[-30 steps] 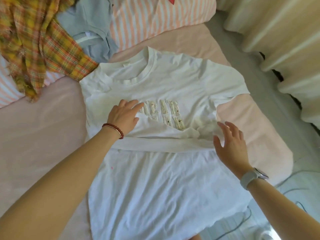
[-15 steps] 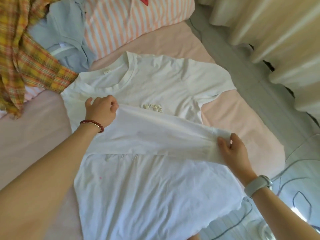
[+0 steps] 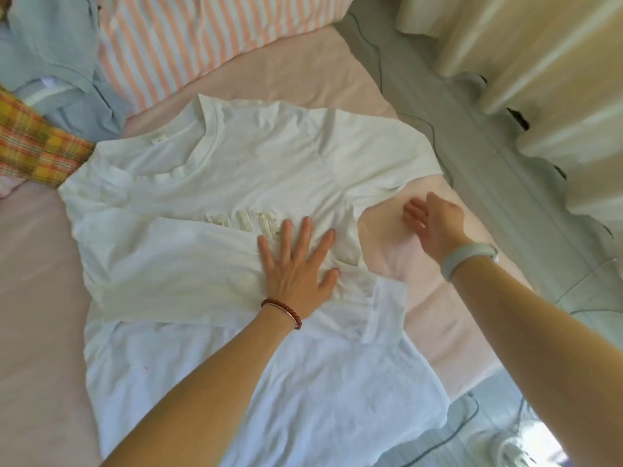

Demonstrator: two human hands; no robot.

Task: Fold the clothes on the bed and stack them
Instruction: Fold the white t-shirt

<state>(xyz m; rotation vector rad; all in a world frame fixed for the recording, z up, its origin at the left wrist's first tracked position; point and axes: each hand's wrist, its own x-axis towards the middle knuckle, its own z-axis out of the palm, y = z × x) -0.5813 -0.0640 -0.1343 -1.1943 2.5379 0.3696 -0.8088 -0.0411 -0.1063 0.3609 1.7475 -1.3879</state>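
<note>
A white T-shirt (image 3: 256, 170) lies face up on the pink bed (image 3: 37, 264), its collar toward the pillow. A folded band of its cloth crosses the chest and partly covers the pale lettering. My left hand (image 3: 296, 264) presses flat on that band, fingers spread. To the right, my right hand (image 3: 435, 224) hovers open over the bare sheet just below the shirt's right sleeve, holding nothing. A light blue garment (image 3: 57, 69) and a yellow-orange plaid garment (image 3: 33, 146) lie crumpled at the upper left.
A pink-and-white striped pillow (image 3: 202, 38) lies at the head of the bed. Cream curtains (image 3: 539, 79) hang along the right, with grey floor and thin cables (image 3: 435, 129) below them. A white round device (image 3: 512, 453) sits on the floor at the lower right.
Both hands have let go of the lifted cloth band, which now lies flat on the chest. My left hand moved right onto it; my right hand moved up and off the shirt.
</note>
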